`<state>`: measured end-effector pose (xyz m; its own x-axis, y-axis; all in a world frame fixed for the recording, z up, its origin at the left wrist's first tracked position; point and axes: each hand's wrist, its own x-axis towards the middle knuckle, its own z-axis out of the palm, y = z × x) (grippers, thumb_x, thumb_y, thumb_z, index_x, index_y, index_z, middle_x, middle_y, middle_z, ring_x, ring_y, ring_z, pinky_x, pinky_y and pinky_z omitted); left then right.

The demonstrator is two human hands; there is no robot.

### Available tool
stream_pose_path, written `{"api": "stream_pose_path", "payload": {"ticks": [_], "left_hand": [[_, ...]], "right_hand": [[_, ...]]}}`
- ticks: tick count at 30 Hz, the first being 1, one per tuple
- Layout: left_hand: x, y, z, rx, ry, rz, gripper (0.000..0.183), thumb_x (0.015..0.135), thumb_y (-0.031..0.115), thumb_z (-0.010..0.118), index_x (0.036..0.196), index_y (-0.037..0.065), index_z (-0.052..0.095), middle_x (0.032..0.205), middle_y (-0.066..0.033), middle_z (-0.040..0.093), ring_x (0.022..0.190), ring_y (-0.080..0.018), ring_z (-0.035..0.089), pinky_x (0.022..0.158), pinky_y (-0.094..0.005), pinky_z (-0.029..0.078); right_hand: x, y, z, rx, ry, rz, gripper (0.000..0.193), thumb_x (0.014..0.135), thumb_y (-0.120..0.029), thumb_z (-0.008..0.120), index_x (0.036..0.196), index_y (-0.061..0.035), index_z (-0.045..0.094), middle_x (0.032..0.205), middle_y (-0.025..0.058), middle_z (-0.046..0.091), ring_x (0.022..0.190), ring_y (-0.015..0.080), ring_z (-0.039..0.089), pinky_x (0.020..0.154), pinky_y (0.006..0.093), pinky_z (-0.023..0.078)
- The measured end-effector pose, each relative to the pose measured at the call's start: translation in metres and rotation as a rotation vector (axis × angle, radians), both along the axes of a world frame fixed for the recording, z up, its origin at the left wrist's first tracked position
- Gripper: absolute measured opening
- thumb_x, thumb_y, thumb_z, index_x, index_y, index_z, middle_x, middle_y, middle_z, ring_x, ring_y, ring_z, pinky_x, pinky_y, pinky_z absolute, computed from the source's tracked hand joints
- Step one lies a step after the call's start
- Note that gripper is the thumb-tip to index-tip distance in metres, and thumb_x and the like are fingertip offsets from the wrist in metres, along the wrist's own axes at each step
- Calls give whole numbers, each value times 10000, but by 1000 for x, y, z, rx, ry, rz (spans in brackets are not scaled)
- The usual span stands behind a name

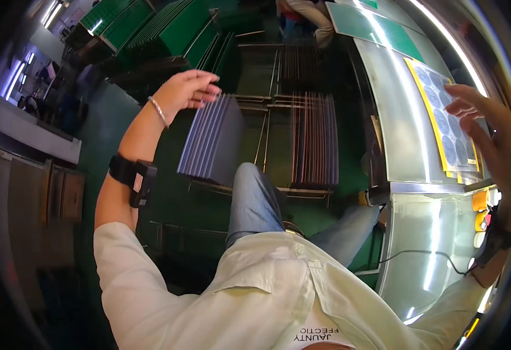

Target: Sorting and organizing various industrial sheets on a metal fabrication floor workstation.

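My left hand [191, 90] hovers by the top corner of a row of thin bluish-grey panels [212, 140] standing upright in a wire rack. Its fingers are loosely bent and apart, with nothing between them. On the right, my right hand [482, 119] is above the edge of a flat yellow-bordered sheet [436, 111] marked with large dark circles. Thumb and fingers are apart there, and nothing shows in them. Whether they touch the sheet I cannot tell. The sheet lies on a shiny metal worktable [395, 116].
Reddish-brown upright panels [315, 140] fill the rack's right half. Farther off stand green panels [165, 32] in racks. A green board [375, 29] lies at the table's far end. Yellow and white rolls [480, 210] sit near a black cable [424, 252]. Another person's leg [317, 17] shows at the back.
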<state>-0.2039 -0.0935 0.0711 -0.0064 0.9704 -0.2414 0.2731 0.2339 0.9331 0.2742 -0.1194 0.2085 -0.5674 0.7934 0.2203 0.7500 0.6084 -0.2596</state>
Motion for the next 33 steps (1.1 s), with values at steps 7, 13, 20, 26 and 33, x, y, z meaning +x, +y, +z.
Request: {"api": "stream_pose_path", "payload": {"ticks": [7, 13, 20, 26, 33], "left_hand": [[28, -28, -135, -160, -450, 95, 244, 879, 232, 545, 1054, 66, 576, 928, -68, 649, 786, -127, 630, 645, -230, 486], [66, -83, -273, -512, -720, 169, 268, 878, 200, 526, 1092, 40, 543, 970, -87, 623, 848, -182, 623, 712, -318, 502], [35, -34, -352, -743, -780, 486, 298, 884, 216, 488, 1124, 40, 505, 1032, -115, 593, 976, -265, 583, 781, -394, 486], [45, -4, -442, -814, -753, 638, 471, 881, 302, 446, 1246, 10, 393, 1244, -169, 446, 1146, -284, 444, 928, -470, 372], [80, -54, -582, -1096, -404, 410, 341, 918, 342, 376, 1219, 225, 486, 1208, -160, 513, 1188, -327, 443, 926, -469, 392]], "right_hand": [[-84, -13, -91, -149, -163, 114, 331, 800, -78, 601, 1130, -97, 568, 991, 121, 611, 942, 285, 557, 855, 379, 413], [-81, -26, -192, -343, -93, 116, 319, 756, -94, 627, 1069, -45, 587, 955, 147, 629, 878, 331, 582, 774, 401, 456], [-93, -60, -252, -446, 204, -185, 313, 783, -73, 587, 1094, -35, 586, 955, 155, 643, 896, 291, 613, 787, 339, 465], [-51, -58, -291, -362, 303, -507, 282, 819, -37, 547, 1098, -20, 589, 953, 154, 647, 885, 262, 623, 774, 331, 473], [-61, -37, -354, -775, 246, -615, 235, 843, -120, 552, 1042, -10, 610, 987, 183, 634, 911, 312, 611, 807, 355, 453]]}}
